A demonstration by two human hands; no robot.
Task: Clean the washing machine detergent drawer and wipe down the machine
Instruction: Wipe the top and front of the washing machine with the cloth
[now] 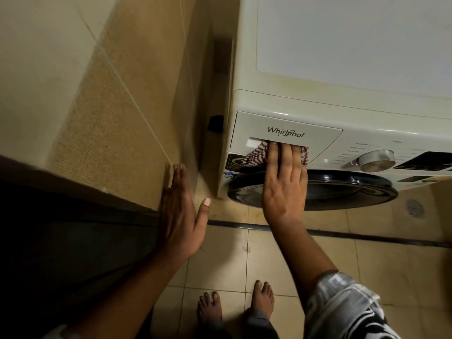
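The right hand (285, 184) presses a striped cloth (256, 156), fingers (285, 155) straight, into the handle recess of the closed detergent drawer (320, 137), upper left on the Whirlpool washing machine (367, 45); the left hand (181, 216) rests flat, released, on the wall (110, 106)

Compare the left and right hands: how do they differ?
1. The left hand holds nothing; the right hand has a striped cloth under its fingers.
2. The left hand rests against the corner of the tiled wall; the right hand presses on the detergent drawer front, at its handle recess.
3. The left hand lies in shadow; the right hand is better lit.
Shared: both have straight fingers, backs toward the camera.
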